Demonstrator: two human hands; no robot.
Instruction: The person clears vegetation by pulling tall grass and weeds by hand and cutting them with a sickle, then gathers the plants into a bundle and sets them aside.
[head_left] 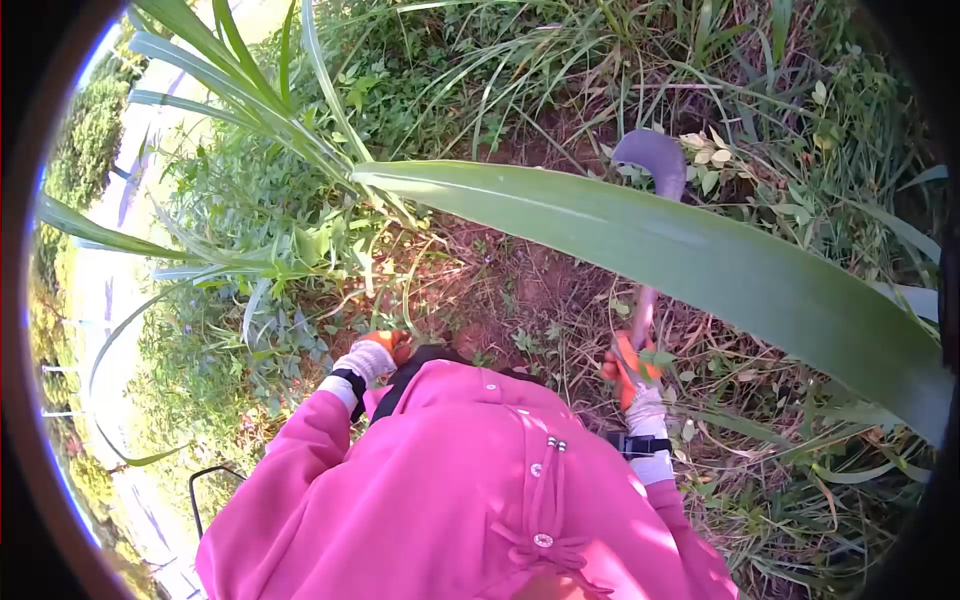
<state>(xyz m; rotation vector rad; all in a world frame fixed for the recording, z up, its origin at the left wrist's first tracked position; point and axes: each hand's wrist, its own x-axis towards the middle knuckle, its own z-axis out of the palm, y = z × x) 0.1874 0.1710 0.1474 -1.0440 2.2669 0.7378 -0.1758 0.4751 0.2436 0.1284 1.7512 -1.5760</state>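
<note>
My right hand (632, 372), in an orange and white glove, grips the handle of a sickle (655, 160). Its curved grey blade points up over bare reddish soil (520, 290). A broad green leaf (700, 260) crosses in front of the sickle's shaft and hides its middle. My left hand (376, 354), gloved the same way, is low by the weeds at the foot of a grass clump (300, 250). Its fingers are hidden, so I cannot say if it holds anything. My pink jacket (480, 490) fills the bottom of the view.
Tall grass blades (250, 90) rise at the upper left. Dry stalks and weeds (780, 440) cover the ground to the right. A black strap with a buckle (635, 443) wraps my right wrist. Open field lies far left.
</note>
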